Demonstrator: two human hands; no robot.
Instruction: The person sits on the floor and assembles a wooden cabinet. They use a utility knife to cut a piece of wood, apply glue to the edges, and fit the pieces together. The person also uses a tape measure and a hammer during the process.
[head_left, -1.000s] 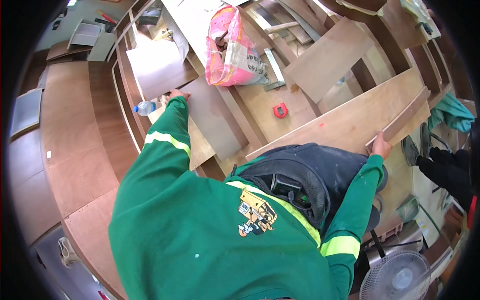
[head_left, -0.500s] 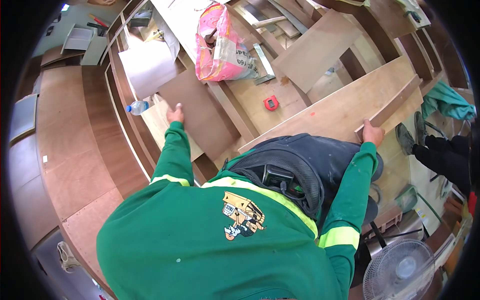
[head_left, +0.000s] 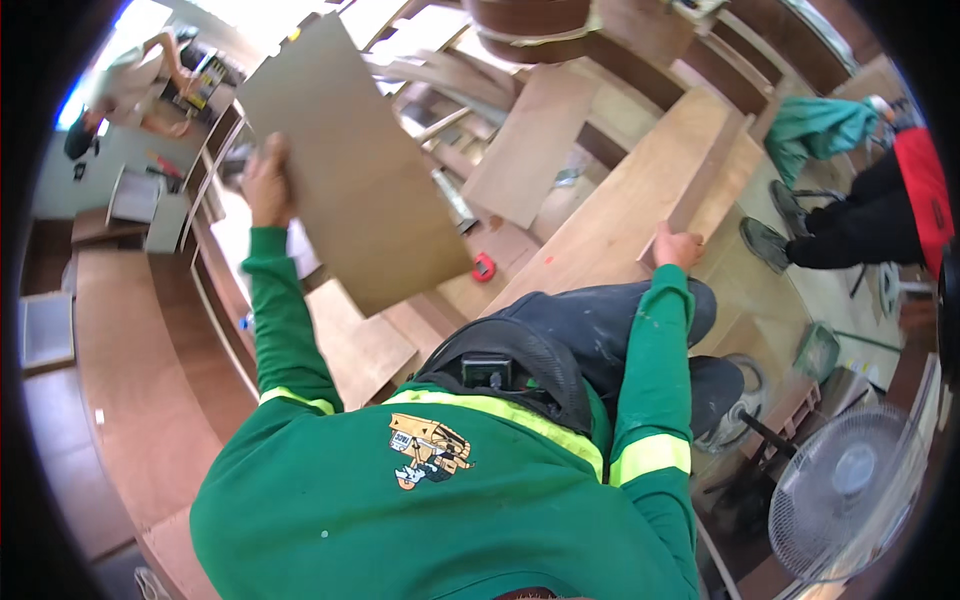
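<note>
My left hand (head_left: 268, 185) grips the left edge of a thin rectangular brown panel (head_left: 352, 165), which is held up tilted above the work surface. My right hand (head_left: 679, 248) is closed around the near end of a narrow wooden strip (head_left: 700, 190). That strip lies along a long pale plywood board (head_left: 610, 225), which stretches away to the right in front of my legs. A red tape measure (head_left: 483, 267) lies between the raised panel and the board. Below the panel is a light wooden piece (head_left: 362, 345).
Another brown panel (head_left: 530, 140) lies beyond the plywood board. A standing fan (head_left: 850, 470) is at lower right, close to my legs. Another person in black trousers (head_left: 840, 235) stands at right, and a second person (head_left: 150, 85) is at far left. Long brown cabinet panels (head_left: 130, 350) run along the left.
My left hand has lifted the brown panel off the surface, up and to the left. The right hand stays on the strip. The view has shifted, and a person now shows at far left.
</note>
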